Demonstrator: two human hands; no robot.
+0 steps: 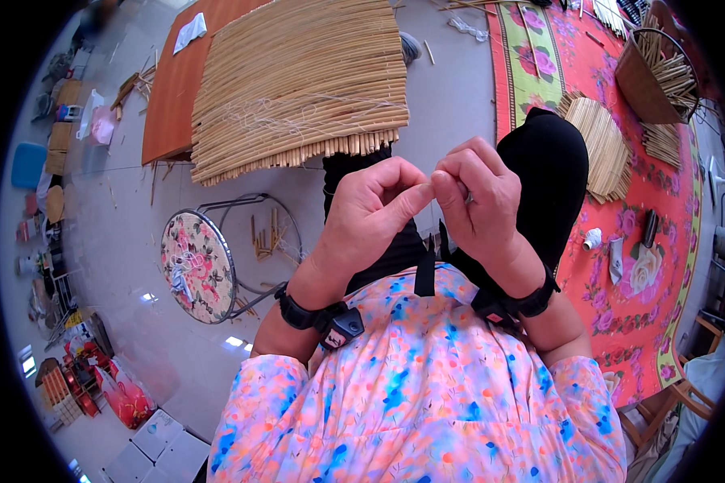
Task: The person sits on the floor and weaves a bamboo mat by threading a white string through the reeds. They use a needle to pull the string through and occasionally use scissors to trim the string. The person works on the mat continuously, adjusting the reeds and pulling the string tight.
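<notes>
My left hand (379,213) and my right hand (475,193) meet at the fingertips above my lap, both pinched closed; whatever lies between them is too small to make out. Past them, a mat of thin pale reeds (298,76) with loose white thread across it rests on an orange wooden board (167,105), its fringed near edge by my dark trouser leg (544,169). Dark straps with small devices circle both wrists.
A floral-topped stool (195,266) lies tipped at left near scattered sticks (267,241). At right, a red floral cloth (644,322) holds reed panels (598,149), a thread spool (593,238) and a container of sticks (643,76). Bags (125,390) and boxes line the lower left.
</notes>
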